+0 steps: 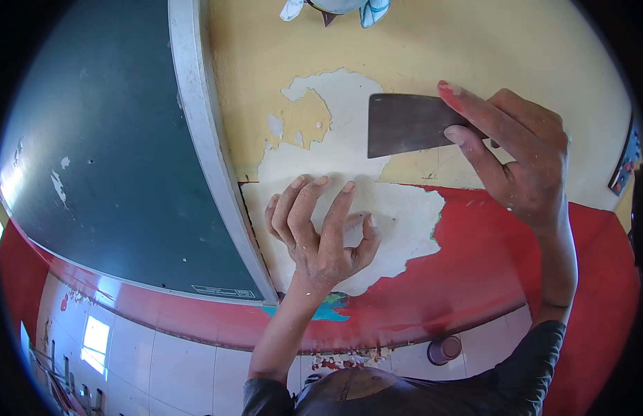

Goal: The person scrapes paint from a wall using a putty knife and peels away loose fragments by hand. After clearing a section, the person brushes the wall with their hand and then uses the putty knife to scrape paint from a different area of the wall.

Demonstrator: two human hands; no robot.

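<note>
My right hand grips a flat scraper with a wide dark blade, held up at the yellow part of the wall. Its handle is mostly hidden in my fingers, and reddish stain marks the index fingertip. Against a bare white patch of the wall, my left hand rests with fingers spread, holding nothing. Ragged paint edges surround this patch, which spans the yellow upper paint and the red lower paint. A scrap of yellow paint remains inside its upper left.
A green board in a pale frame stands left of the patch. Paint flakes lie on the tiled floor below, near a brown round container. A wall decoration shows at the top.
</note>
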